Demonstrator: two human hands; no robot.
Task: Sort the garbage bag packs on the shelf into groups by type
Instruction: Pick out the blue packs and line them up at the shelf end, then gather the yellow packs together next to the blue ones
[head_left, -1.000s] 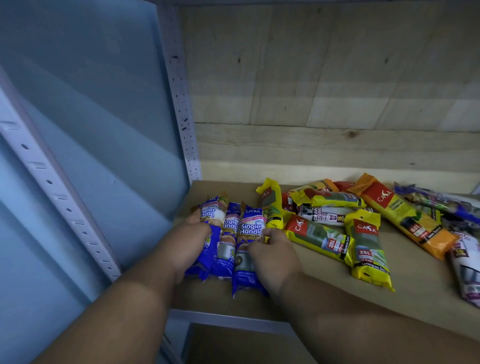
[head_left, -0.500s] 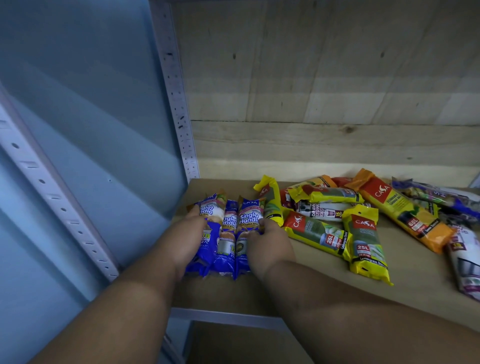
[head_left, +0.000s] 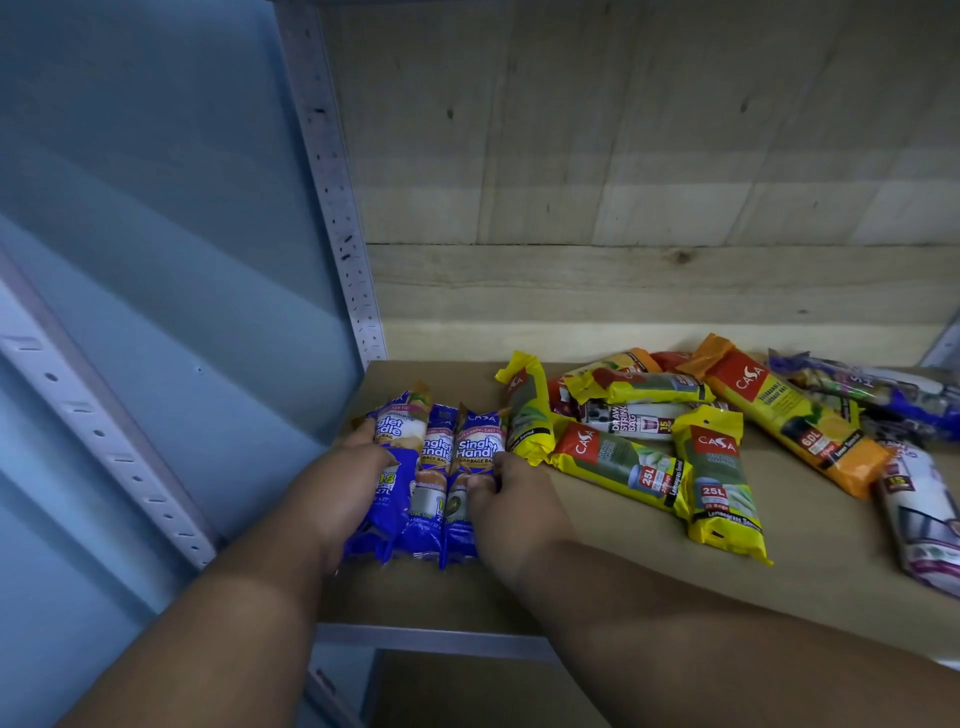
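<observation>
Three blue "Singlet Handle" garbage bag packs (head_left: 434, 467) lie side by side at the left end of the wooden shelf (head_left: 597, 582). My left hand (head_left: 337, 488) presses against the leftmost blue pack. On the other side, my right hand (head_left: 511, 506) holds the rightmost one, fingers curled on its edge. Yellow 25L packs (head_left: 719, 483) lie mixed to the right, one of them (head_left: 527, 410) touching the blue row. An orange 60L pack (head_left: 789, 415), a white drawstring pack (head_left: 631, 421) and blue-purple packs (head_left: 878, 389) sit further right.
A perforated metal upright (head_left: 337, 208) and a blue side panel (head_left: 171, 260) close the shelf on the left. Wooden boards (head_left: 649, 208) form the back. Another white pack (head_left: 924, 519) lies at the far right edge. The shelf's metal front rail (head_left: 431, 636) runs below my arms.
Both hands have squeezed the three blue packs together into a tight straight row; the gap beside the rightmost pack has closed. My view has shifted slightly.
</observation>
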